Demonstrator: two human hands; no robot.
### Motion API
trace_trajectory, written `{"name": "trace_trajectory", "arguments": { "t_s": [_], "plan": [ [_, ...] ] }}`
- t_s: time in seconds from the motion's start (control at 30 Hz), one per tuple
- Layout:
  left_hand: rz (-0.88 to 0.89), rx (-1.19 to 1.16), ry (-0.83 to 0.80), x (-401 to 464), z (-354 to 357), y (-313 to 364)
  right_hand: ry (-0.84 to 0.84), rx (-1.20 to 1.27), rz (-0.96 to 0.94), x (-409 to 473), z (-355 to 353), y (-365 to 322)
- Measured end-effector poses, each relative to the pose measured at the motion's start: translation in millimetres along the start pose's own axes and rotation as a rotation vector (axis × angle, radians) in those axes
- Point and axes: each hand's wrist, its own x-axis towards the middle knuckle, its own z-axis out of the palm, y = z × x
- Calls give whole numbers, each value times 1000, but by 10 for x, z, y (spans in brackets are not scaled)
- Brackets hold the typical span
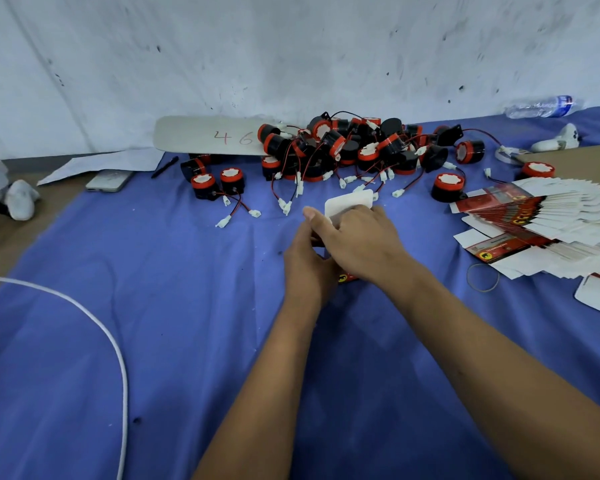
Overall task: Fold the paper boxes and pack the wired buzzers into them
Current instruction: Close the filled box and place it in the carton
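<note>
Head view: both hands' grips (309,261) (357,237) clasp a paper box (349,204), white flap pointing away.

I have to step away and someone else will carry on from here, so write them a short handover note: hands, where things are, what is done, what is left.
Both hands hold one paper box mid-fold over the blue cloth: left hand grips its near end, right hand lies curled over the top, white flap sticking up behind.
Buzzers lie piled at the back, a few loose ones around the pile.
Flat boxes are fanned out on the right.
Done: no packed box in view.
Left: finish this fold, put a buzzer in, close it, repeat for the rest.
</note>
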Motion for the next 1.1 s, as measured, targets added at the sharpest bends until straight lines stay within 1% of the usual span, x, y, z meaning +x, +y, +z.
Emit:
{"name": "trace_trajectory", "arguments": {
  "t_s": [0.07, 0.17, 0.37, 0.53, 0.63, 0.73, 0.83, 0.93, 1.0, 1.1],
  "plan": [
    [24, 40, 17, -5, -12, -31, 81, -21, 17, -8, 40, -15],
    [-6, 77, 46, -23, -5, -36, 182, 72, 42, 5, 84, 25],
    [9, 90, 59, -19, 6, -28, 262, 152, 44, -12, 111, 151],
    [0, 89, 53, -19, 7, -49, 407, 157, 2, -37, 181, 220],
    [9, 107, 57, -25, 0, -45, 379, 268, -17, -11, 113, 241],
    [0, 106, 85, -29, 7, -59, 269, 423, -62, -28, 19, 221],
    [11, 96, 95, -25, 8, -67, 154, 486, -109, -53, -80, 266],
    [39, 83, 88, -34, 8, -57, 49, 565, -108, -55, -168, 353],
    [16, 34, 46, -42, 6, -41, 78, 555, -107, -53, -182, 400],
    [-60, -80, -33, -62, -12, 6, 137, 505, -156, -83, -147, 410]
  ]
}}
